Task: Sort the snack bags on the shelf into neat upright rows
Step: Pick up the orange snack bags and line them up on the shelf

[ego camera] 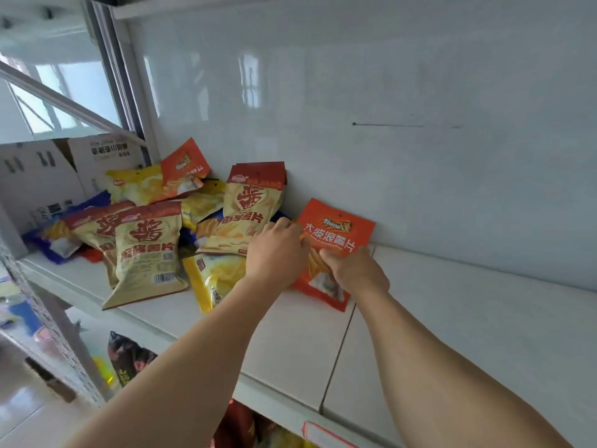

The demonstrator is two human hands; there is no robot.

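An orange snack bag (336, 232) stands upright against the white back wall on the white shelf (452, 318). My left hand (277, 253) grips its left edge and my right hand (355, 271) grips its lower front. To the left lies a loose pile of bags: a tan and red bag (147, 250) leaning forward, another tan bag (253, 202) upright at the wall, a yellow bag (213, 279) lying flat, and an orange bag (185, 166) on top at the back.
White cardboard boxes (48, 176) stand at the shelf's far left behind the pile. A metal shelf post (42, 312) runs down the left. Dark and red bags (129, 357) sit on the lower shelf. A red-edged price tag (323, 434) hangs on the front rim.
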